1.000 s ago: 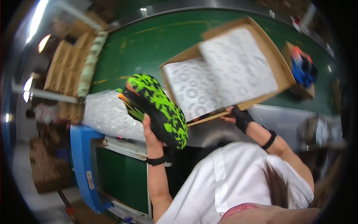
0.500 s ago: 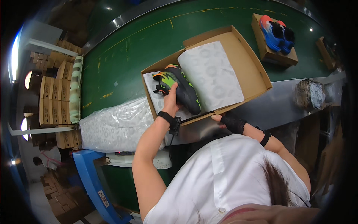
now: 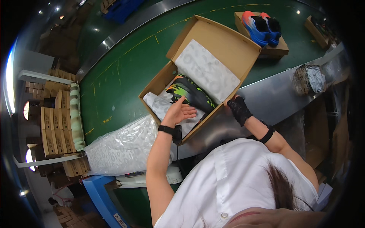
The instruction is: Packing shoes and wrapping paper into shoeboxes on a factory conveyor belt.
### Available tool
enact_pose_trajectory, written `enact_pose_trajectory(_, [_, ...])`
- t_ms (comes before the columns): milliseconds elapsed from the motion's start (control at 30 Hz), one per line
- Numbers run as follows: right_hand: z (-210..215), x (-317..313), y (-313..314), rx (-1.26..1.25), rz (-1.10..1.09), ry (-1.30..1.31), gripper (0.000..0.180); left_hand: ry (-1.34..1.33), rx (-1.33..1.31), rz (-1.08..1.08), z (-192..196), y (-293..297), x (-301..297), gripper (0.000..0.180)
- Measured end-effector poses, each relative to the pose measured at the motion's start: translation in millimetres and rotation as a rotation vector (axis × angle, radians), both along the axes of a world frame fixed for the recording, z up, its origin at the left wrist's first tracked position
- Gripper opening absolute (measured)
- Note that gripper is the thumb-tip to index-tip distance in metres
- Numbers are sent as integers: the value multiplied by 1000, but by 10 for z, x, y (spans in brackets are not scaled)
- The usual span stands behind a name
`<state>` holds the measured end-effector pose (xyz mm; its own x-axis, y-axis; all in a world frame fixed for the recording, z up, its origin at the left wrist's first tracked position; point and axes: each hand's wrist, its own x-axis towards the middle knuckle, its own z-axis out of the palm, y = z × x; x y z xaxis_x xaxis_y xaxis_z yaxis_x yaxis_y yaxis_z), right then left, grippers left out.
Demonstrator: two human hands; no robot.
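Observation:
A cardboard shoebox (image 3: 159, 78) lies with its lid opened out, white patterned wrapping paper (image 3: 207, 68) spread up onto the lid. In the box a dark sneaker (image 3: 195, 95) with green and orange patches rests on its side on the paper. My left hand (image 3: 180, 112) is over the near left part of the box, palm turned inward and fingers stretched, its fingertips close to the sneaker. My right hand (image 3: 238, 109), in a black fingerless glove, grips the box's near right edge, by the lid hinge; some of its fingers are hidden.
A blue and coral pair of sneakers (image 3: 262, 28) stands on a closed box (image 3: 279, 48) at the far right of the green belt (image 3: 125, 72). Plastic-wrapped paper sheets (image 3: 121, 144) lie at left. A bundle of ties (image 3: 310, 79) sits on the metal edge.
My left hand has let go of the sneaker, which now lies in the box. The shoebox has turned counterclockwise, and my right hand has moved up onto its edge.

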<state>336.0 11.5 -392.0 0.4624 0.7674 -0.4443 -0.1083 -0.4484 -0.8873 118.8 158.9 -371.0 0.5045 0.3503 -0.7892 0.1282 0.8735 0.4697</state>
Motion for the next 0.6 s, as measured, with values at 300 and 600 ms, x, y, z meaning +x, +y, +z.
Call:
enact_pose_trajectory(300, [933, 704, 283, 659, -147, -1182, 49, 85, 450, 134, -45, 265, -87, 42])
enact_pose_trajectory(600, [111, 765, 1184, -11, 614, -1015, 52, 672, 962, -159, -699, 848, 154, 37])
